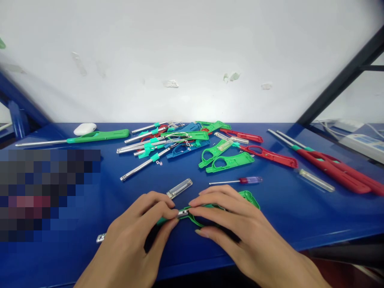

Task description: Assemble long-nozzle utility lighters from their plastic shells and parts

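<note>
Gripping green shell (196, 221) at clock centre on the desk (180, 268): pinching neck with left hand (135, 230), grasping looped part with right hand (243, 218), with metal piece (183, 213) showing inside at neck. Seeing clear tank (180, 188) just beyond at twelve o'clock and second tank (317, 181) well apart, between two and three; cannot tell contents of either. Finding opened green casings (234, 161) at one o'clock, screwdriver (250, 180) at two, red lighters (337, 171) farther out past two, heaped metal rods (139, 167) at eleven. Cannot see much of shell, covered by hands.
</note>
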Action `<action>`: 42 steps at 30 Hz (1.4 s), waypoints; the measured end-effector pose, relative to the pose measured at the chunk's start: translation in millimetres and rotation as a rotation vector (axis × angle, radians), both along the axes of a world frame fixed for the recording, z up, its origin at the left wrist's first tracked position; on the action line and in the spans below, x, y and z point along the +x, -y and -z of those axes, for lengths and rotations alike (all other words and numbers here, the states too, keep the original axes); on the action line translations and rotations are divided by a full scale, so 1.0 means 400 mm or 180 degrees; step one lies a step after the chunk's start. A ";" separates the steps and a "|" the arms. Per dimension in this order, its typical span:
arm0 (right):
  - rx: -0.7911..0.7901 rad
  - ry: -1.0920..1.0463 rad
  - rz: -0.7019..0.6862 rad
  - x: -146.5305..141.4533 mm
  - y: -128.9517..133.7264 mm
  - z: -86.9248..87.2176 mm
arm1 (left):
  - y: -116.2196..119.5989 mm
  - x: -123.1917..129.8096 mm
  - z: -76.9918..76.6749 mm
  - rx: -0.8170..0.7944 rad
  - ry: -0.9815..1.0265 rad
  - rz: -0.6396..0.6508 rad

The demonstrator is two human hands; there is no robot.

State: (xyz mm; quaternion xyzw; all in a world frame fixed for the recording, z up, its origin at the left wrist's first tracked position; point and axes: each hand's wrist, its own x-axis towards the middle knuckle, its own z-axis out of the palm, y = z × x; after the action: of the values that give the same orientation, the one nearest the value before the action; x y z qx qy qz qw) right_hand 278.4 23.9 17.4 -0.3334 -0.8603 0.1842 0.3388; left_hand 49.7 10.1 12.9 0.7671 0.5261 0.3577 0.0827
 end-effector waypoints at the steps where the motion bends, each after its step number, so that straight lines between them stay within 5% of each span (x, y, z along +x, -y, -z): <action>1: 0.0021 0.0000 -0.0006 0.000 -0.001 0.000 | -0.003 0.005 -0.003 0.0008 0.0002 -0.0017; 42: -0.0381 0.0130 0.0058 0.014 0.003 0.002 | 0.009 -0.016 0.008 0.0272 -0.0025 0.0278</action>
State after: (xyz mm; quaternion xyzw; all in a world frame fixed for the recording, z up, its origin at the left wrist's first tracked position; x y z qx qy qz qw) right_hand 284.1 22.8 16.5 -0.3647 -0.8514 0.2254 0.3023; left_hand 43.3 6.5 9.5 0.7936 0.4766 0.3729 0.0633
